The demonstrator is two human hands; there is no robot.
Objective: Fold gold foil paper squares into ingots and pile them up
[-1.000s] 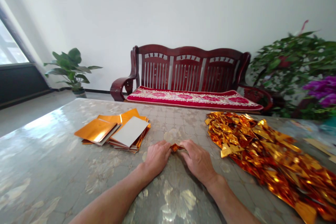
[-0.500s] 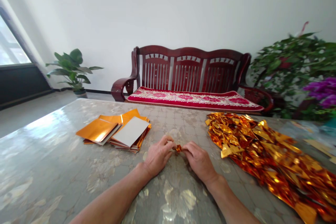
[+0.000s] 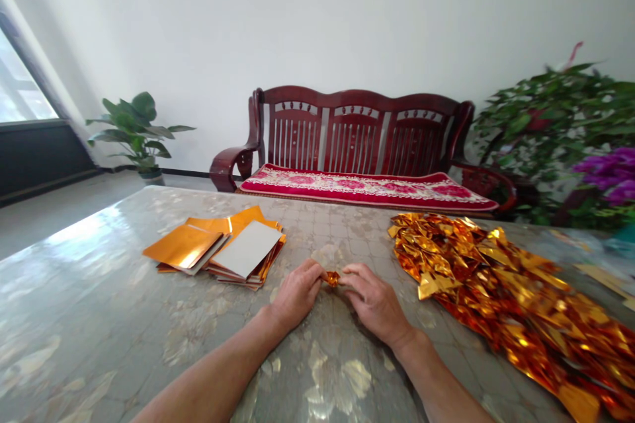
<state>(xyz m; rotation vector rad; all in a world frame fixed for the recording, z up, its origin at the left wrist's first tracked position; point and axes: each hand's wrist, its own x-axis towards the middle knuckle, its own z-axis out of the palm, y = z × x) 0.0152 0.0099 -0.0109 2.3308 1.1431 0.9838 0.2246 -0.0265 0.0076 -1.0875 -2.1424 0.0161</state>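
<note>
Between my hands, low over the table, is a small folded piece of gold foil paper [image 3: 332, 278]. My left hand [image 3: 299, 292] pinches its left end with thumb and fingers. At its right end are the curled fingertips of my right hand [image 3: 371, 297], closed on the edge of the foil. My fingers partly cover the piece. Left of my hands lies a loose stack of flat gold foil sheets [image 3: 186, 246], with a pale sheet [image 3: 251, 248] face up on top. To the right spreads a large heap of folded gold foil pieces [image 3: 501, 297].
The table [image 3: 124, 330] has a glossy floral cover. Behind it stands a dark red wooden bench [image 3: 354, 125] with a red patterned cushion [image 3: 367, 186]. A potted plant [image 3: 143, 129] is at left, leafy plants [image 3: 560, 119] and purple flowers [image 3: 608, 172] at right.
The foil piece has shifted slightly left with my left hand. My right hand's fingers have loosened and spread a little around its right end. The stack and heap look unchanged.
</note>
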